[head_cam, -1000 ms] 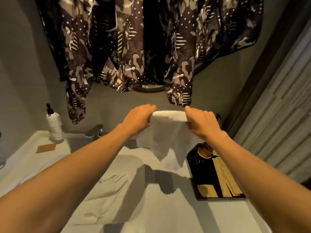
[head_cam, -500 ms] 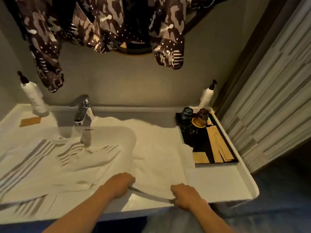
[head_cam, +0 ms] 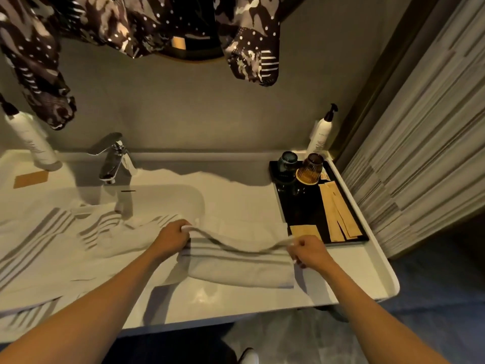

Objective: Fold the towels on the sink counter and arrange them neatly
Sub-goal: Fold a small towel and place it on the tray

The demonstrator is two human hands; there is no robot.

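Note:
A small white towel [head_cam: 244, 266] lies on the white sink counter [head_cam: 367, 279], right of the basin, folded over on itself. My left hand [head_cam: 172, 236] pinches its near edge at the left corner and my right hand [head_cam: 309, 249] pinches the right corner, both lifted a little above the lower layer. A larger white towel with grey stripes [head_cam: 52, 245] lies crumpled across the basin and the counter's left side, with its end hanging over the front edge.
A chrome tap [head_cam: 112, 161] stands behind the basin. A black tray [head_cam: 301, 214] with two glasses and paper sachets sits at the right. Pump bottles stand at the back left [head_cam: 31, 140] and back right [head_cam: 321, 132]. Patterned garments [head_cam: 246, 35] hang above.
The small towel came down from mid-air onto the counter. Both hands then drew its near edge from the counter's front toward the back, folding it over.

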